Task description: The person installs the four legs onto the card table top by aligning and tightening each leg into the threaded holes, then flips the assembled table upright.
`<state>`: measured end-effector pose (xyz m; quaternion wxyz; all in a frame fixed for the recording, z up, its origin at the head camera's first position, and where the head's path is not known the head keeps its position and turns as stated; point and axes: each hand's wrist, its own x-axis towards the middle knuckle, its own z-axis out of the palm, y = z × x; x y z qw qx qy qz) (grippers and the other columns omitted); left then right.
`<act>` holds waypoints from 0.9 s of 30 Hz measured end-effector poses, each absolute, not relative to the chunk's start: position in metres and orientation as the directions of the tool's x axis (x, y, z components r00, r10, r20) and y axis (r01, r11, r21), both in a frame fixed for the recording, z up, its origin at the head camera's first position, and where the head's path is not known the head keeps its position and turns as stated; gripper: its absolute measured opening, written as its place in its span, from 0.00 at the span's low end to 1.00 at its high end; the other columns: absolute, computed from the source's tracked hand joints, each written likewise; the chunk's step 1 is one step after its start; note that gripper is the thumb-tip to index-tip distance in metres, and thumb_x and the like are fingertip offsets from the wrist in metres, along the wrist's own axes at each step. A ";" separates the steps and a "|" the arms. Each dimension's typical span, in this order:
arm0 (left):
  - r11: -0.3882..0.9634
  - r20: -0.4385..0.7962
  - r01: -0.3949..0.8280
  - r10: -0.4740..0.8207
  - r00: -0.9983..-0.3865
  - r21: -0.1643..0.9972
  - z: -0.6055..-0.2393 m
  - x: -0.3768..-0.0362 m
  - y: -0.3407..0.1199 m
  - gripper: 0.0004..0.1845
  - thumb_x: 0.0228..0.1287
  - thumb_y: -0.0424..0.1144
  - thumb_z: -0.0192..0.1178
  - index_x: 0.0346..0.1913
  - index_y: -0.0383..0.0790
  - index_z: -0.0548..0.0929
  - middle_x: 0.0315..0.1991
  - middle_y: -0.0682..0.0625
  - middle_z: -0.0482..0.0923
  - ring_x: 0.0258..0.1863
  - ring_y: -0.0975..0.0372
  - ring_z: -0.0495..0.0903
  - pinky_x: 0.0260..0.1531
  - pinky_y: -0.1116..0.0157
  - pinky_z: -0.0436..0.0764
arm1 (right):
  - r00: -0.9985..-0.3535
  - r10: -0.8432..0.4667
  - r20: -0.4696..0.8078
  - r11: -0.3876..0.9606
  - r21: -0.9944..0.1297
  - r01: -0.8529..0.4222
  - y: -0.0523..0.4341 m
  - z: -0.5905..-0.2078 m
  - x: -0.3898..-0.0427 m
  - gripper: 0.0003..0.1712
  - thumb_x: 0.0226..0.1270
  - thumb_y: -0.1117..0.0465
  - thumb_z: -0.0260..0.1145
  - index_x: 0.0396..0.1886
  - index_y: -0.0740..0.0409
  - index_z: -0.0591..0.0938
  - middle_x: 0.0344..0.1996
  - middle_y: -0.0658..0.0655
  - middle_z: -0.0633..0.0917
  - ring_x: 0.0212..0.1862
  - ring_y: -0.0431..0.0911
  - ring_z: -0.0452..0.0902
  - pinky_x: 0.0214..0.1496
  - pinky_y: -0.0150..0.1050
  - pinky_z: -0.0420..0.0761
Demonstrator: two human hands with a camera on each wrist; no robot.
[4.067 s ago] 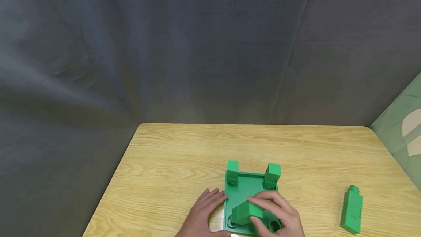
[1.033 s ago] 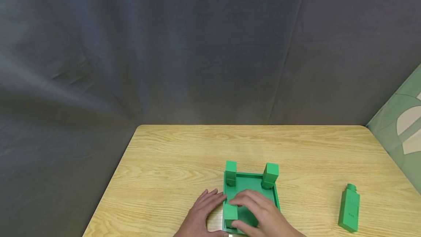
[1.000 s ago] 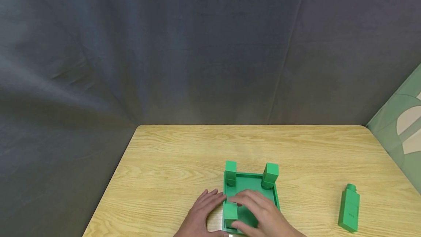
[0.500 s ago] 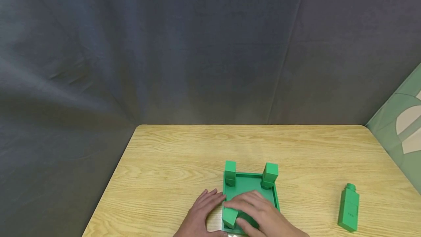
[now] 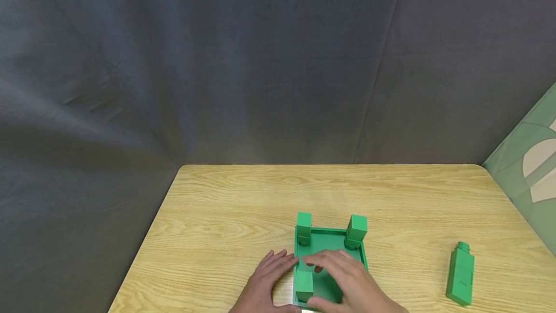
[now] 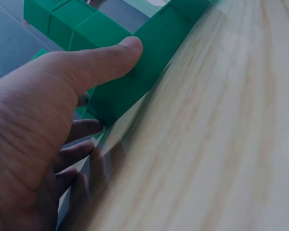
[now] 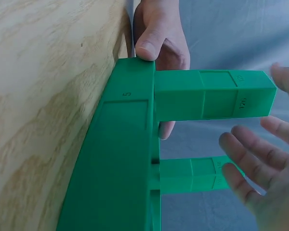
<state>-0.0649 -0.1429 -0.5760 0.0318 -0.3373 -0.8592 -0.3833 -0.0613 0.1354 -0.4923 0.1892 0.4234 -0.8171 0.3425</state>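
A green square base [image 5: 332, 246] lies near the table's front edge. Two green posts [image 5: 304, 226] [image 5: 357, 230] stand upright in its back corners, and a third post [image 5: 304, 285] stands in its near left corner. My left hand [image 5: 271, 279] lies flat beside the base, its thumb [image 6: 106, 62] pressed on the base's side wall [image 6: 154, 57]. My right hand [image 5: 336, 274] hovers over the base with spread fingers [image 7: 245, 159], just clear of the third post [image 7: 212, 101]. The base's near right corner is hidden under it.
A loose green post [image 5: 460, 274] lies on the wooden table [image 5: 243, 206] to the right. A dark grey curtain hangs behind the table. A pale green patterned surface [image 5: 527, 158] shows at the right edge.
My right hand held the third post tilted over the base, stood it in the near left corner, and has now let go, its fingers lifted off. My left hand stayed put.
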 end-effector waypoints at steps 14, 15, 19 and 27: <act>0.481 0.303 0.597 0.556 -0.774 0.643 -0.575 -0.064 -0.143 0.47 0.69 0.70 0.72 0.85 0.55 0.72 0.79 0.55 0.76 0.80 0.51 0.73 0.82 0.42 0.68 | -0.567 -0.626 0.535 0.357 -0.450 -0.819 0.134 -0.492 -0.059 0.28 0.81 0.56 0.73 0.77 0.44 0.79 0.65 0.41 0.86 0.62 0.41 0.84 0.59 0.44 0.89; 0.481 0.305 0.599 0.557 -0.773 0.640 -0.575 -0.064 -0.143 0.47 0.69 0.70 0.72 0.85 0.54 0.72 0.79 0.55 0.76 0.80 0.51 0.73 0.82 0.42 0.68 | -0.580 -0.615 0.534 0.358 -0.466 -0.809 0.134 -0.493 -0.059 0.27 0.81 0.55 0.74 0.75 0.44 0.80 0.64 0.41 0.86 0.60 0.40 0.85 0.58 0.43 0.89; 0.482 0.305 0.603 0.562 -0.769 0.636 -0.576 -0.066 -0.143 0.47 0.69 0.70 0.72 0.85 0.54 0.72 0.79 0.55 0.76 0.80 0.51 0.73 0.82 0.43 0.69 | -0.608 -0.566 0.557 0.348 -0.506 -0.789 0.131 -0.495 -0.059 0.23 0.79 0.53 0.77 0.68 0.46 0.83 0.57 0.40 0.87 0.50 0.36 0.85 0.52 0.31 0.86; 0.483 0.283 0.585 0.560 -0.778 0.652 -0.573 -0.065 -0.142 0.47 0.69 0.69 0.73 0.85 0.54 0.72 0.79 0.54 0.76 0.80 0.50 0.73 0.81 0.41 0.69 | -0.599 -0.485 0.637 0.378 -0.465 -0.801 0.128 -0.497 -0.059 0.23 0.75 0.41 0.78 0.59 0.49 0.85 0.47 0.41 0.88 0.41 0.34 0.84 0.44 0.23 0.81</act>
